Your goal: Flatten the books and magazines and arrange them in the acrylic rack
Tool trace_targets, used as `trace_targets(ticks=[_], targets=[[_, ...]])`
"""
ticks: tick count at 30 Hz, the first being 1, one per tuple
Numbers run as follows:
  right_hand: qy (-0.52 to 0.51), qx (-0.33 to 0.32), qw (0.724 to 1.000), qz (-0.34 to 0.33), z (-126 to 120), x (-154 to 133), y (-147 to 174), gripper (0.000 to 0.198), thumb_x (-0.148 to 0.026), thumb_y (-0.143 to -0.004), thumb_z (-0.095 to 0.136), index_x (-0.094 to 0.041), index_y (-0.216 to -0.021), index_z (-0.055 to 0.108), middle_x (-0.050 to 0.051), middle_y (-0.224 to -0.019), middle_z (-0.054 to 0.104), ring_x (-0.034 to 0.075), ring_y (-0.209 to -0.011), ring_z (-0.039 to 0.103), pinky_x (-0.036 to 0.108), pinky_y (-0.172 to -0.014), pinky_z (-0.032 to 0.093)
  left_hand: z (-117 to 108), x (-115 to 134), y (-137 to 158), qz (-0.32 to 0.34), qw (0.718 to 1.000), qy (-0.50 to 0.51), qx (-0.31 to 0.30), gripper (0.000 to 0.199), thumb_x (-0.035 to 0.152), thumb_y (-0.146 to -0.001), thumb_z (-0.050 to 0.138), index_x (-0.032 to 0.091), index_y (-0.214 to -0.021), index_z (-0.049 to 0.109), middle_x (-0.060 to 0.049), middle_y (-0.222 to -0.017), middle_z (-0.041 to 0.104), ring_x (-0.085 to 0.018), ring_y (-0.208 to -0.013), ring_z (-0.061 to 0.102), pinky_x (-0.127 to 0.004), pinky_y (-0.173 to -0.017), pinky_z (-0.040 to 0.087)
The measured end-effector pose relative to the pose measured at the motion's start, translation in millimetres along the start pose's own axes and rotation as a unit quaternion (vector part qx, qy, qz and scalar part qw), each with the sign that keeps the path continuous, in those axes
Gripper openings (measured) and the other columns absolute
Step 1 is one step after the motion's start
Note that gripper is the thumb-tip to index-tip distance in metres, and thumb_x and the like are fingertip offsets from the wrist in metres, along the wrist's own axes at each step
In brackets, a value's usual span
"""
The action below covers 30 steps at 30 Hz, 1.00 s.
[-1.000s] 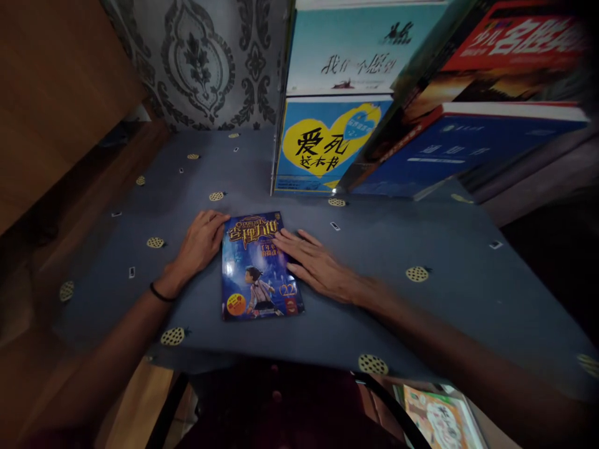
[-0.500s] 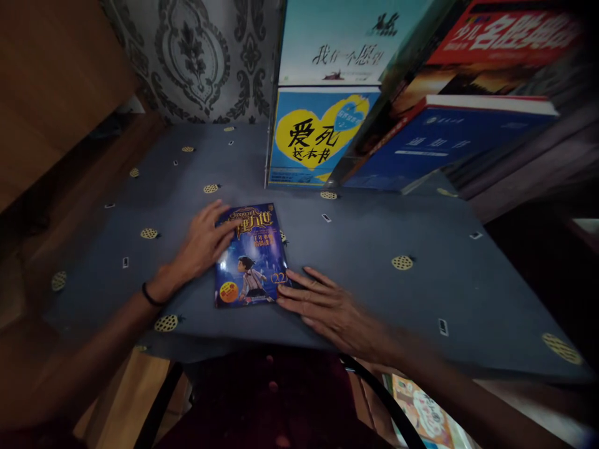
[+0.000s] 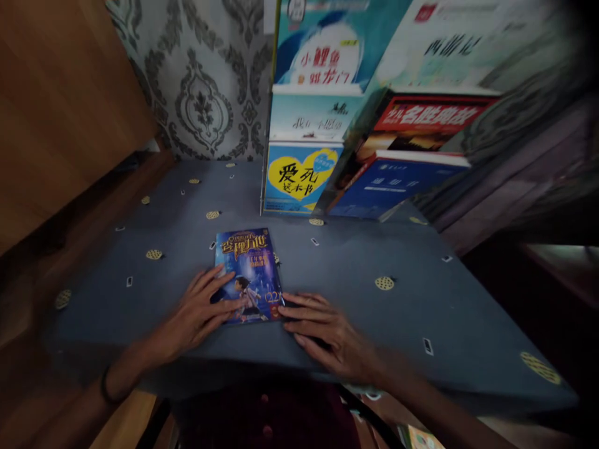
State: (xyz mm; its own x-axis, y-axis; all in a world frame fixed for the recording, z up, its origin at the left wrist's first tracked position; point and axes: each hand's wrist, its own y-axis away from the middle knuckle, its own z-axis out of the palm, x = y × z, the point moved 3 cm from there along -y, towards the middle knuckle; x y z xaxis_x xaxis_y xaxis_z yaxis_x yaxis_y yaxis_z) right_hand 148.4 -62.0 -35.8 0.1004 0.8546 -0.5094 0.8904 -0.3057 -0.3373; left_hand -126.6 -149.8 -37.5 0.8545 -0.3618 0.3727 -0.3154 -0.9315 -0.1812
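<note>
A small closed book [image 3: 253,274] with a purple-blue cover, gold title lettering and the number 22 lies flat near the table's front edge. A cartoon figure in light clothes is printed on its lower half. My left hand [image 3: 199,312], a dark band on its wrist, rests with spread fingers over the lower left of the cover. At the book's lower right edge, the fingertips of my right hand [image 3: 322,330] touch the side, fingers stretched out. Neither hand grips the book.
The table [image 3: 346,262] has a grey-blue cloth with yellow pineapple prints. Several books stand in tiers at the back right, among them a yellow-heart book [image 3: 299,178] and a blue book [image 3: 397,187]. Patterned wallpaper [image 3: 206,106] is behind; a wooden panel [image 3: 65,112] rises at left.
My left hand has slid from the book's upper left down to its lower left. The right hand stays at the lower right edge. The view has tilted up, showing more of the standing books.
</note>
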Motion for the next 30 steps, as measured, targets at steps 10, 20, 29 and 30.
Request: trace_targets(ticks=[10,20,29,30], targets=[[0.082,0.010,0.984,0.155,8.7,16.4,-32.8,0.039,-0.025,-0.097,0.054,-0.023,-0.135,0.062,0.014,-0.154,0.050,0.028,-0.138,0.052,0.055,-0.112,0.045,34.9,-44.7,-11.4,-0.146,0.976,-0.002,0.163,0.048,0.054,-0.098,0.044,0.031,-0.136,0.064,-0.008,-0.148,0.057,-0.036,-0.144,0.043,-0.056,-0.115,0.040],[0.055,0.017,0.985,0.162,17.8,28.5,-45.8,0.041,-0.026,-0.096,0.053,-0.022,-0.137,0.060,0.015,-0.158,0.044,0.031,-0.143,0.046,0.060,-0.114,0.040,23.9,-44.5,-30.5,-0.258,0.878,0.331,0.230,0.060,0.067,-0.078,0.067,0.029,-0.125,0.066,-0.009,-0.136,0.066,-0.036,-0.133,0.056,-0.049,-0.113,0.045],[0.020,0.051,0.988,0.144,36.1,60.3,-43.0,0.047,-0.026,-0.090,0.063,-0.031,-0.137,0.060,0.010,-0.161,0.040,0.033,-0.138,0.052,0.054,-0.110,0.047,31.9,-41.8,-53.4,-0.376,0.659,0.591,0.275,0.067,0.050,-0.059,0.089,0.021,-0.116,0.068,-0.012,-0.108,0.077,-0.037,-0.104,0.073,-0.045,-0.087,0.061],[-0.001,0.059,0.988,0.144,38.1,65.4,-41.8,0.052,-0.028,-0.090,0.063,-0.031,-0.141,0.056,0.011,-0.162,0.037,0.033,-0.141,0.049,0.055,-0.112,0.045,32.7,-38.5,-57.6,-0.371,0.654,0.601,0.272,0.065,0.049,-0.059,0.089,0.020,-0.114,0.069,-0.012,-0.105,0.077,-0.037,-0.102,0.074,-0.044,-0.087,0.061]])
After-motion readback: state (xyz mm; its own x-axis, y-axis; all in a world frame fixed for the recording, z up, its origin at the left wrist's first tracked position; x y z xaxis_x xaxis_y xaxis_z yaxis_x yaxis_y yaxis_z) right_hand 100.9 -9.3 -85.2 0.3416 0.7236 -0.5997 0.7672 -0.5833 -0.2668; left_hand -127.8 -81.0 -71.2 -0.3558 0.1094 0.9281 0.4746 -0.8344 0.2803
